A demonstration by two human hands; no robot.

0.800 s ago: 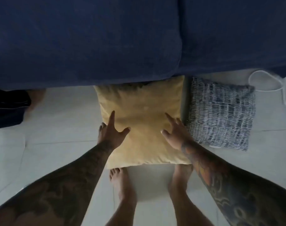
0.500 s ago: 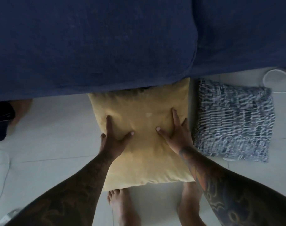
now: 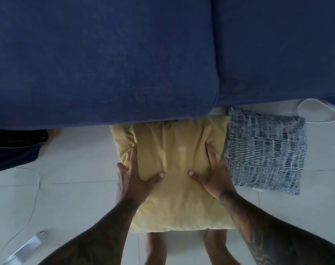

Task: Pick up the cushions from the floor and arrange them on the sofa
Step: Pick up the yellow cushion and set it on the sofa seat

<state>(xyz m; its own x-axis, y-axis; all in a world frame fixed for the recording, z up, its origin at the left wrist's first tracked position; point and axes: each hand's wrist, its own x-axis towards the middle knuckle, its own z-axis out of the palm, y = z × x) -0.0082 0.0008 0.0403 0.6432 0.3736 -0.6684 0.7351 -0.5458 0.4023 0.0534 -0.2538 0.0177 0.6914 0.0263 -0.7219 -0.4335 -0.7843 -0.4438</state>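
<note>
Fingers (image 3: 133, 155) of the left hand (image 3: 133, 180) and the right hand (image 3: 213, 176) are clamped into the yellow cushion (image 3: 179, 197), bunching its fabric. It lies on the floor (image 3: 74, 203), top edge tucked under the blue sofa (image 3: 105, 64), right edge touching the patterned cushion (image 3: 266, 150). Open tile lies left; a white cable (image 3: 315, 111) loops at far right.

Both hands grip the yellow cushion (image 3: 179, 180) lying on the floor (image 3: 73, 169): the left hand (image 3: 133, 180) at its left edge, the right hand (image 3: 213, 176) at its right edge, thumbs pressed into the fabric. The cushion's far edge tucks under the blue sofa (image 3: 105, 60). A patterned cushion (image 3: 266, 150) lies touching the yellow cushion's right side
</note>
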